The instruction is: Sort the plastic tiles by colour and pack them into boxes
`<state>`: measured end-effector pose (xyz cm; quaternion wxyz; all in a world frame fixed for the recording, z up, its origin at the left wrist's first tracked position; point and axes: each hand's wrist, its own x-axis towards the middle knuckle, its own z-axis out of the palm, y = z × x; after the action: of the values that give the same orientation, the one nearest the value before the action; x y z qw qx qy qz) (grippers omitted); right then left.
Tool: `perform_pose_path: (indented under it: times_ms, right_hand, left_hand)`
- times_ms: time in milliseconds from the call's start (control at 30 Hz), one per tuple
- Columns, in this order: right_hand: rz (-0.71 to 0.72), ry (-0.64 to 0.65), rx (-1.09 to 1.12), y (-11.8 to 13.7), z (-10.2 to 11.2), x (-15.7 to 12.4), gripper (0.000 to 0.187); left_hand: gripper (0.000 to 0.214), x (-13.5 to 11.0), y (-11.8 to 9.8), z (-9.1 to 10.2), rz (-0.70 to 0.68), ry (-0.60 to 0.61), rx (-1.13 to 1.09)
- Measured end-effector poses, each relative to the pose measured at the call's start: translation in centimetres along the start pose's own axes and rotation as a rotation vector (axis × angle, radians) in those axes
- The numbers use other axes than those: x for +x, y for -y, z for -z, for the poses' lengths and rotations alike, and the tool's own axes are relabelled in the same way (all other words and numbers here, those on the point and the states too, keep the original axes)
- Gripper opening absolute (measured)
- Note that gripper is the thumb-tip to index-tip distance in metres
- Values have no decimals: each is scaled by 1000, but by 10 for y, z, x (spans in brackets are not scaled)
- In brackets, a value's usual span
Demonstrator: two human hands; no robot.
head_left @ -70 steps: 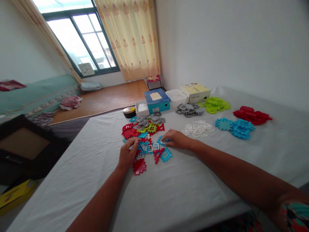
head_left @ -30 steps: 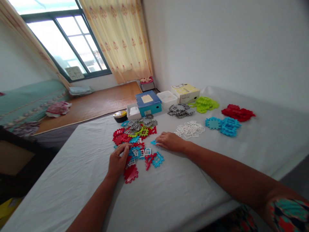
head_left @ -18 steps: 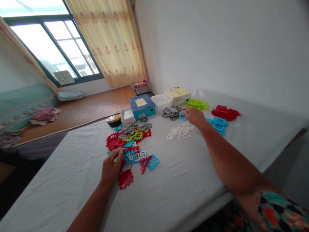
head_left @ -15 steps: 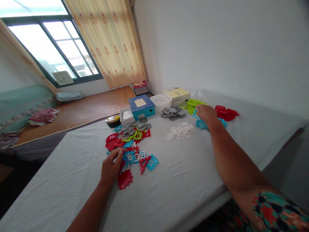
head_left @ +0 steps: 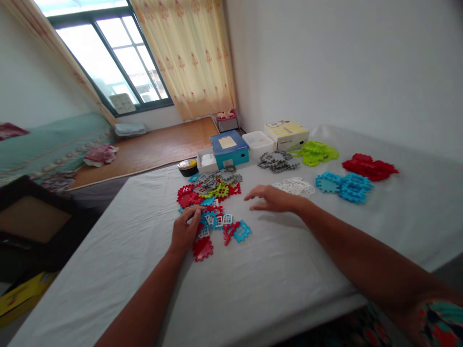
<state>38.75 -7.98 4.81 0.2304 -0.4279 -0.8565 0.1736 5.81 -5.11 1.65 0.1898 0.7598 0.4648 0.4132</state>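
Before the blue cardboard box (head_left: 232, 155), our left hand (head_left: 184, 229)—grip unclear—lay over heaped, notched, multicoloured plastic plates (head_left: 215, 211), our right hand (head_left: 273, 198), farther right, spread empty, sensibly wide for pinching single edges.

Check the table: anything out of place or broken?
No breakage visible, but pieces are small. Only the mixed heap of plastic tiles and window frames by the left hand looks untidy: several colours overlap, while the lime pile and red pile are each one colour.
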Motion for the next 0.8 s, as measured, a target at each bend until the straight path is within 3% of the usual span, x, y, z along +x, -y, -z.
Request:
perform_pose_path:
  times_ms: [67, 133, 333, 467, 567, 633, 800]
  right_hand:
    - [159, 122, 3, 23, -26, 8, 45]
    - [203, 168, -22, 36, -41, 10, 50]
    - [55, 91, 0, 37, -40, 6, 63]
    - [-33, -2, 56, 23, -37, 7, 40]
    - [-81, -153, 41, 14, -31, 8, 20]
    - [-77, -209, 1, 8, -26, 7, 17]
    - [59, 84, 77, -1, -12, 1, 41]
  left_hand:
    - [33, -1, 1, 0, -7, -1, -7]
    - [33, -1, 0, 0, -11, 3, -6]
    - [32, -2, -2, 0, -17, 6, -10]
    - [32, -2, -1, -1, -20, 6, -13]
    - [32, -2, 1, -1, -19, 4, -13]
    - [31, -2, 2, -1, -19, 5, -17]
    - [32, -2, 2, -1, -15, 6, -16]
